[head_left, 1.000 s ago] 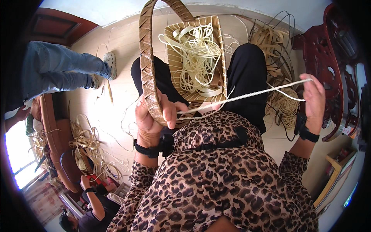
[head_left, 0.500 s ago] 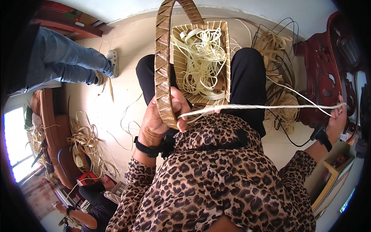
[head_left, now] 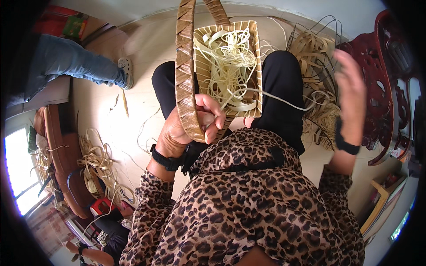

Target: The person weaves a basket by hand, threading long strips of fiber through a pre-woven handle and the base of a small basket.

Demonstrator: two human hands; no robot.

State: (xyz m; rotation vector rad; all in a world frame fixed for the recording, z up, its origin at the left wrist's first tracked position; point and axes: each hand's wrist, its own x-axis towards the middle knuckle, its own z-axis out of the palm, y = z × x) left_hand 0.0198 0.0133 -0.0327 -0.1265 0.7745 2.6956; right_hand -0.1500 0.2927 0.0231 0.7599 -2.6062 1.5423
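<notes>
Fingers of the left hand [head_left: 184, 131] clench the plaited handle [head_left: 185, 75] of a woven basket [head_left: 255, 66] resting on the lap, pinching a pale cane strip [head_left: 284, 101] that runs right toward the raised, blurred right hand [head_left: 350, 95], whose fingers look spread, not visibly gripping it.

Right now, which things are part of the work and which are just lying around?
In use: woven basket, its braided handle gripped by left hand, pale strip, right hand.
Lying about: loose strips on floor, strip bundle, carved chair.
</notes>
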